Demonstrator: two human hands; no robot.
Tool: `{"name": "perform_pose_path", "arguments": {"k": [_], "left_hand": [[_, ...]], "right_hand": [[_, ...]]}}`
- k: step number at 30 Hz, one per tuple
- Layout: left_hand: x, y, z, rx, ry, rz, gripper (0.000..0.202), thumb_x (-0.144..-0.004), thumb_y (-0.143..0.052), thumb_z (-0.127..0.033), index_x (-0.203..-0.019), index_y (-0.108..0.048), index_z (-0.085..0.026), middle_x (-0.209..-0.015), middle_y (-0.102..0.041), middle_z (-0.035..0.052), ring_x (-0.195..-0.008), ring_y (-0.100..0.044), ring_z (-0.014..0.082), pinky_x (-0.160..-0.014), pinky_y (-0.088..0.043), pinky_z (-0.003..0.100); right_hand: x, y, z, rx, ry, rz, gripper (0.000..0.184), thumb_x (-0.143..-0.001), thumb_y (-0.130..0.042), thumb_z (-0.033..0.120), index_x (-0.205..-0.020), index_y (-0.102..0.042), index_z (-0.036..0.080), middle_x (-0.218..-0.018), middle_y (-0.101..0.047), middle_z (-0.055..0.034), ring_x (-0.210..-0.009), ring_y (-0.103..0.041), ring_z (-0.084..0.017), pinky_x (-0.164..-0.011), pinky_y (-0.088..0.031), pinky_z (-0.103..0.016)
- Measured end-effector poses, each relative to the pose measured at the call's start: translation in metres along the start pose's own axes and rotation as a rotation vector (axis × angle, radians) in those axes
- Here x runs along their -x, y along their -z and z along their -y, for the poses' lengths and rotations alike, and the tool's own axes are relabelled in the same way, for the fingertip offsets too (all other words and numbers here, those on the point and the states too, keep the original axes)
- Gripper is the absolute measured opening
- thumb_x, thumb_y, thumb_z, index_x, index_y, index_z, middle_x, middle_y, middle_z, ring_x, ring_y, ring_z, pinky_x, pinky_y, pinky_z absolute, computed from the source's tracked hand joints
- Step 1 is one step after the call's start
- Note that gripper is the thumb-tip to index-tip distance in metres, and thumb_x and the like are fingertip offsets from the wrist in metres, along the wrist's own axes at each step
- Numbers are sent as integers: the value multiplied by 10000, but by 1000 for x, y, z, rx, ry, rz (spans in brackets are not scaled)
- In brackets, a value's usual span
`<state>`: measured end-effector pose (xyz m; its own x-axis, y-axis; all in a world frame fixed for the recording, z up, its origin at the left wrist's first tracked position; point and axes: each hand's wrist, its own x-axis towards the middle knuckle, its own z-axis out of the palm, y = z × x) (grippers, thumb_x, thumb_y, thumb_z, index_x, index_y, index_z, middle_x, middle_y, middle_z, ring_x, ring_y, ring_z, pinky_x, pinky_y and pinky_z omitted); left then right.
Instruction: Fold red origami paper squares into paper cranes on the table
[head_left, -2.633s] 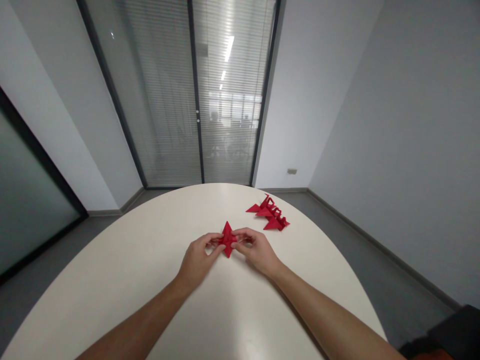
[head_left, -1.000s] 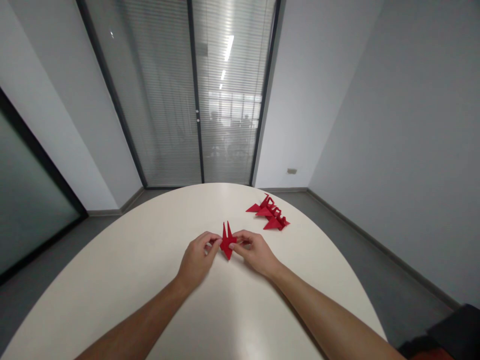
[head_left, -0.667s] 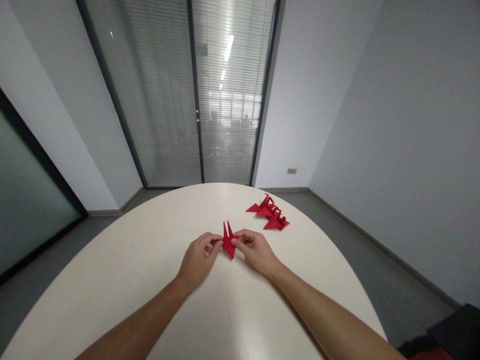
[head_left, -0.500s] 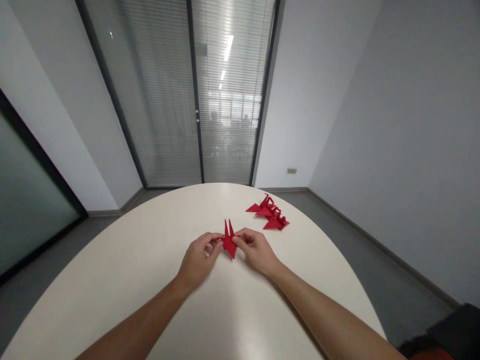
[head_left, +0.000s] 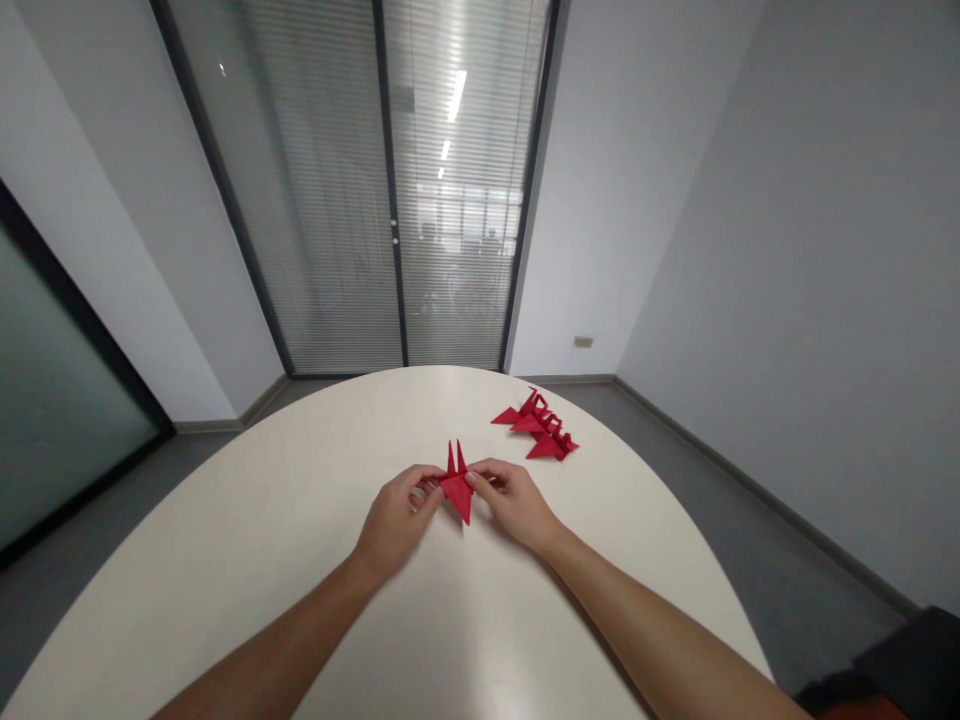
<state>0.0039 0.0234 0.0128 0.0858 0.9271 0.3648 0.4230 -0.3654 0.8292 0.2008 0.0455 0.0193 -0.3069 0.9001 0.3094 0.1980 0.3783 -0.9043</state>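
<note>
A partly folded red paper crane (head_left: 457,492) is held between my two hands over the middle of the table. Two narrow points stick up from it, away from me, and a broad flap points down toward me. My left hand (head_left: 401,510) pinches its left edge between thumb and fingers. On the other side, my right hand (head_left: 513,498) grips the right edge, thumb on top. Farther back to the right, several finished red paper cranes (head_left: 538,425) lie bunched together, wings overlapping.
The round white table (head_left: 322,520) fills the lower view. Behind it stand glass panels with blinds (head_left: 337,250) in dark frames. Grey walls rise at both sides, with a small outlet plate (head_left: 583,342) low down. A dark object (head_left: 911,665) sits at the lower right.
The near flap of the held paper has spread wider and folded down toward me. Both hands stay nearly in place, and the bunched cranes have not moved.
</note>
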Motion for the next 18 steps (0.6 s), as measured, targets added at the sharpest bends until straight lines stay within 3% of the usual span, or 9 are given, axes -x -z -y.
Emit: {"name": "perform_pose_path", "arguments": {"k": [7,10,14,18], "left_hand": [[-1,-1,5,30,18,5,223,-853,-593,-276,-1045,-682,-205,-949,-750,38,-829,-695,176,-696,-528,263],[-1,-1,6,32,18,6,200,-854,-599,-282,-1018,-688,-211,-933,-756,32,-832,-701,177,-695,-531,258],[-1,1,3,-12,5,35,186,-855,-589,-252,-984,-720,-226,-916,-760,19,-789,-692,168,-695,-526,255],[0,3,0,-36,-21,60,197,-856,-581,-239,-975,-737,-229,-954,-766,27,-800,-686,173,-710,-524,263]], "right_hand": [[0,0,-4,60,35,-10,203,-917,-618,358,-942,-750,205,-921,-744,-53,-836,-667,-199,-774,-507,-321],[0,-1,-4,72,54,-43,222,-903,-637,332,-1068,-724,212,-997,-742,-60,-883,-675,-202,-808,-522,-335],[1,1,-2,73,135,-107,415,-902,-639,282,-1314,-598,252,-1072,-718,-53,-982,-665,-197,-877,-523,-346],[2,3,0,91,194,-119,401,-932,-595,262,-1332,-584,274,-1108,-706,-47,-970,-658,-180,-886,-522,-338]]}}
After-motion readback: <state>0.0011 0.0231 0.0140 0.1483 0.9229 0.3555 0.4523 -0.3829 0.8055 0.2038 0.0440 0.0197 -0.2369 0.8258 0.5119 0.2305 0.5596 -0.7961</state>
